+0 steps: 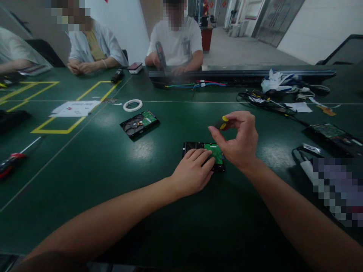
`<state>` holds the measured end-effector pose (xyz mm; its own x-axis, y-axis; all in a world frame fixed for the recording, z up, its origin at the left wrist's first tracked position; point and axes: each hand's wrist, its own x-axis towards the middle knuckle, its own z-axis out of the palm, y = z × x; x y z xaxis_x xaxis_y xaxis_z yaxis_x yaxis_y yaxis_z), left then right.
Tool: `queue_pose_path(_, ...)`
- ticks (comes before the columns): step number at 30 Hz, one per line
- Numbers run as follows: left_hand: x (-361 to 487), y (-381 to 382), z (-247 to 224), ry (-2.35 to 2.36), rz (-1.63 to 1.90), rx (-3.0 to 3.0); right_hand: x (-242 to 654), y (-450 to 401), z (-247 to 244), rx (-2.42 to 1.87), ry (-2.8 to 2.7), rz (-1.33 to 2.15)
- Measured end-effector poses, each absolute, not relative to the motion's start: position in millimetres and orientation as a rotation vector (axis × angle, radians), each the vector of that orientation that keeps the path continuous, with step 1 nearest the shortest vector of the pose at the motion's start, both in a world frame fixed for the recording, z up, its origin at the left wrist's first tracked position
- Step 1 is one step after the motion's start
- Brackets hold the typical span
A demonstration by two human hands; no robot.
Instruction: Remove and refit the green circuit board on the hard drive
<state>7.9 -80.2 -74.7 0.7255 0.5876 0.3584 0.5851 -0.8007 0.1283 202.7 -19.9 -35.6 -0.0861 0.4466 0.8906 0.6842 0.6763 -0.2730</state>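
Observation:
A hard drive [215, 152] with a green circuit board lies on the table in front of me. My left hand [195, 170] is laid across it, fingers curved over its top and holding it against the table. Just above its right end, my right hand [241, 141] pinches a black and yellow handle [222, 123], which looks like a screwdriver's, between thumb and fingers. No shaft or tip shows on it. Farther left lies a second hard drive [140, 124], board side up, with neither hand on it.
A roll of white tape [132, 105], white paper [75, 108] and a red-black screwdriver [13, 164] lie leftward. Cables [263, 100], gloves [279, 81] and another circuit-board device [334, 138] are at right. A long black panel [238, 77] spans the back; people sit opposite, one holding a power tool [160, 54].

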Motion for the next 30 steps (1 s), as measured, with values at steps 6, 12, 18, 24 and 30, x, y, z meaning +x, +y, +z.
queue_pose_path(6, 7.9, -80.3, -74.1, 0.990, 0.611, 2.912, 202.2, -22.4, -30.7, -0.871, -1.772, -0.292)
queue_pose_path(12, 7.2, -80.4, -74.1, 0.992, 0.592, 2.916, 202.9, -21.8, -35.7, -0.841, -1.825, -0.155)
queue_pose_path(18, 7.4, -80.1, -74.2, 0.989, 0.609, 2.921, 202.0, -25.0, -29.4, -0.843, -1.806, -0.239)
queue_pose_path(24, 7.7, -80.6, -73.6, 0.993, 0.596, 2.917, 203.1, -22.0, -32.7, -0.870, -1.821, -0.171)
queue_pose_path(30, 8.3, -79.9, -74.7, 0.997, 0.601, 2.898, 201.9, -25.3, -29.5, -0.798, -1.875, -0.104)
